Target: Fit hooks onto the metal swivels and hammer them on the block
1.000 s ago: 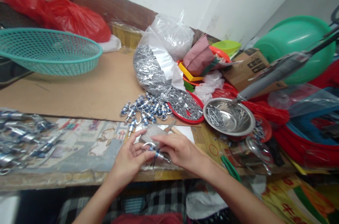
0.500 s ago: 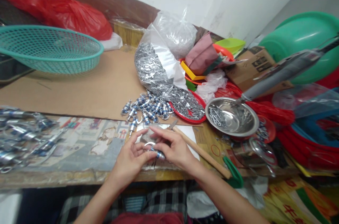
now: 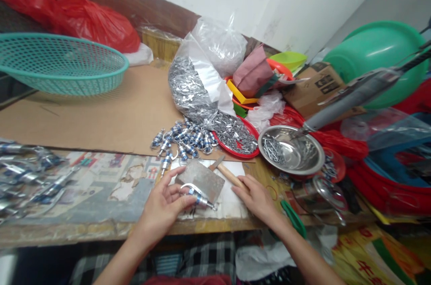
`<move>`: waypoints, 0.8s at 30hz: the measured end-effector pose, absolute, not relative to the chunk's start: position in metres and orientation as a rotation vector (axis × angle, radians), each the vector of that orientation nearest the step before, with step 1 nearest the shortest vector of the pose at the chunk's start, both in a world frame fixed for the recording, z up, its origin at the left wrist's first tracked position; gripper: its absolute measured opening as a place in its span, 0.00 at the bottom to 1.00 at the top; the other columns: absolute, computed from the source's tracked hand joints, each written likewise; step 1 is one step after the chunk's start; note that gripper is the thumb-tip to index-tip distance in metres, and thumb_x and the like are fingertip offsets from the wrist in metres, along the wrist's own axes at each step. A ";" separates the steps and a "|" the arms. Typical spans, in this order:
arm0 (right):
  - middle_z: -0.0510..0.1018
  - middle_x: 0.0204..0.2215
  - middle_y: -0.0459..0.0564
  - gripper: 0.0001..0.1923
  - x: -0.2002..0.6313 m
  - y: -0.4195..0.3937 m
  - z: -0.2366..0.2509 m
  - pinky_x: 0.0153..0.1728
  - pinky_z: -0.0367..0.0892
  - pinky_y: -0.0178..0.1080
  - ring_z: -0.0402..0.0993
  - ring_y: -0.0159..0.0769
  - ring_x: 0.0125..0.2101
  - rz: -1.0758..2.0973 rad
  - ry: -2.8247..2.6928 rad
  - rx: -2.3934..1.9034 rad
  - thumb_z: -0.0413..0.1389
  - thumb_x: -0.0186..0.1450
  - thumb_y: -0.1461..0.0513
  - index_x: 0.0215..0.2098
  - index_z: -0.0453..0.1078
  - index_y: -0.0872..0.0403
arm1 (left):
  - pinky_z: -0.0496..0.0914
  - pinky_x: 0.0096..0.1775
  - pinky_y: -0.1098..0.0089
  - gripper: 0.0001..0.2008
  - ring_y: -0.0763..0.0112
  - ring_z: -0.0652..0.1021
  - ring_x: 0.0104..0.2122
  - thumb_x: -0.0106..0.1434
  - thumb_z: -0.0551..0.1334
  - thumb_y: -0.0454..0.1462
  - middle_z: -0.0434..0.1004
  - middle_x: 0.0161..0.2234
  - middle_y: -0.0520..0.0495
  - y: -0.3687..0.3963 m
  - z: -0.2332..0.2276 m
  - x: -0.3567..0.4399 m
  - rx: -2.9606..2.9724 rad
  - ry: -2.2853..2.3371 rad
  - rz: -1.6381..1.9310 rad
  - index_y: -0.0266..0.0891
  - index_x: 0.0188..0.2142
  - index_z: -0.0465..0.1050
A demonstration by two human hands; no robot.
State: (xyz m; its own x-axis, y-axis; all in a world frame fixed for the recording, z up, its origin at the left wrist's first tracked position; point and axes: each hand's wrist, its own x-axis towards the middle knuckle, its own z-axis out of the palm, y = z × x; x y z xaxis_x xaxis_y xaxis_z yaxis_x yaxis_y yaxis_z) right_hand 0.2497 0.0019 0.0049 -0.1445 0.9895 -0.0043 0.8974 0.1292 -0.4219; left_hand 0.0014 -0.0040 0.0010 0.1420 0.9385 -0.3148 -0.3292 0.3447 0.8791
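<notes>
- Left hand [image 3: 164, 206] pinches a small metal clasp [image 3: 197, 196] between thumb and fingers, pressing it against the near edge of a grey block [image 3: 202, 178]; the clasp has a curved hook at its left end and a blue band on its barrel.
- Right hand [image 3: 257, 198] has come off the clasp, which both hands held half a second ago; it now lies at 3 o'clock from the block, fingers loosely curled over the wooden handle [image 3: 230, 174] of a hammer, touching it, though I cannot tell whether they grip it.
- Handle, covered by that hand a second ago, now shows from the block's right corner to the fingers.
- Block sits on a white sheet [image 3: 232, 197] at the front of the table [image 3: 101, 226].
- At 12 o'clock from the block lies a heap of finished clasps [image 3: 183, 138] on brown cardboard [image 3: 111, 112].
- At 1 o'clock a red plate [image 3: 237, 134] holds silver parts spilling from a clear bag [image 3: 198, 83].
- At 2 o'clock stands a steel bowl [image 3: 291, 149] with small nails inside.
- At 10 o'clock, well apart, rests a teal basket [image 3: 60, 65], with red bags [image 3: 87, 24] behind it against the wall.
- At 9 o'clock more clasps [image 3: 27, 175] lie along the table's left edge.
- Far right, a green basin [image 3: 373, 54] leans among boxes.
</notes>
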 end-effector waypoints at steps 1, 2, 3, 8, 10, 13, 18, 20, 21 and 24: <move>0.73 0.32 0.50 0.09 0.248 -0.002 0.008 0.35 0.66 0.40 0.71 0.39 0.34 0.476 -2.105 -1.820 0.51 0.61 0.60 0.38 0.68 0.55 | 0.71 0.28 0.72 0.36 0.71 0.77 0.24 0.43 0.69 0.35 0.74 0.23 0.55 -0.004 0.000 0.001 0.749 1.029 1.052 0.38 0.51 0.56; 0.73 0.33 0.50 0.09 0.244 -0.006 0.014 0.36 0.66 0.39 0.71 0.38 0.35 0.469 -2.072 -1.770 0.52 0.61 0.60 0.38 0.68 0.55 | 0.71 0.28 0.72 0.36 0.71 0.77 0.25 0.44 0.69 0.35 0.74 0.23 0.55 -0.004 -0.001 0.002 0.754 1.028 1.055 0.38 0.51 0.56; 0.73 0.34 0.50 0.09 0.240 -0.011 0.021 0.37 0.66 0.38 0.71 0.38 0.36 0.456 -2.045 -1.701 0.52 0.61 0.61 0.39 0.67 0.54 | 0.71 0.28 0.73 0.36 0.71 0.77 0.25 0.44 0.69 0.35 0.74 0.23 0.55 -0.005 -0.001 0.002 0.755 1.029 1.057 0.38 0.51 0.56; 0.72 0.43 0.49 0.23 0.223 -0.036 0.054 0.41 0.65 0.34 0.70 0.34 0.42 0.324 -2.106 -1.306 0.50 0.63 0.68 0.55 0.58 0.46 | 0.72 0.30 0.72 0.37 0.70 0.78 0.25 0.43 0.69 0.34 0.75 0.23 0.55 -0.005 0.004 0.002 0.737 1.038 1.062 0.37 0.52 0.56; 0.73 0.42 0.49 0.27 0.221 -0.043 0.056 0.38 0.67 0.34 0.72 0.34 0.40 0.246 -2.210 -1.269 0.48 0.63 0.71 0.58 0.55 0.43 | 0.72 0.30 0.72 0.38 0.71 0.77 0.24 0.42 0.70 0.34 0.74 0.22 0.55 -0.004 0.005 0.002 0.728 1.049 1.068 0.36 0.52 0.56; 0.75 0.38 0.49 0.28 0.222 -0.048 0.047 0.31 0.68 0.34 0.73 0.35 0.33 0.235 -2.363 -1.373 0.46 0.62 0.71 0.58 0.56 0.45 | 0.72 0.28 0.72 0.39 0.71 0.77 0.23 0.42 0.70 0.34 0.74 0.21 0.56 -0.004 0.006 0.003 0.721 1.058 1.070 0.37 0.52 0.55; 0.73 0.42 0.49 0.28 0.223 -0.053 0.036 0.36 0.68 0.34 0.73 0.34 0.38 0.245 -2.164 -1.316 0.48 0.63 0.70 0.58 0.54 0.42 | 0.72 0.28 0.72 0.40 0.71 0.77 0.23 0.41 0.70 0.34 0.75 0.21 0.56 -0.004 0.003 0.004 0.724 1.065 1.087 0.37 0.53 0.56; 0.74 0.40 0.49 0.27 0.223 -0.053 0.039 0.34 0.69 0.34 0.73 0.34 0.36 0.281 -2.257 -1.352 0.47 0.63 0.70 0.58 0.55 0.43 | 0.72 0.28 0.72 0.41 0.71 0.77 0.23 0.40 0.71 0.34 0.75 0.20 0.56 -0.004 0.004 0.003 0.713 1.071 1.084 0.37 0.53 0.56; 0.75 0.39 0.49 0.26 0.222 -0.052 0.041 0.34 0.69 0.35 0.74 0.35 0.35 0.296 -2.323 -1.384 0.47 0.63 0.70 0.58 0.56 0.44 | 0.72 0.28 0.71 0.41 0.70 0.77 0.23 0.40 0.71 0.34 0.75 0.20 0.56 -0.005 0.006 0.003 0.706 1.073 1.079 0.37 0.53 0.56; 0.74 0.40 0.50 0.27 0.222 -0.052 0.048 0.35 0.69 0.36 0.73 0.36 0.37 0.260 -2.317 -1.386 0.46 0.63 0.70 0.58 0.57 0.44 | 0.72 0.28 0.72 0.41 0.71 0.77 0.22 0.40 0.71 0.34 0.75 0.20 0.56 -0.006 0.009 0.003 0.697 1.076 1.075 0.36 0.53 0.56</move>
State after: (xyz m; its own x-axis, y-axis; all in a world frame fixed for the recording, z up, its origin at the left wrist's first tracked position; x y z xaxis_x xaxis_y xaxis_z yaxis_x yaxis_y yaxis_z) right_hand 0.2221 -0.0518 0.0483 -0.4109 0.8731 0.2623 0.7935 0.4842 -0.3688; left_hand 0.0029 -0.0059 0.0088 0.0891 0.9345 -0.3446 -0.3441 0.3536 0.8698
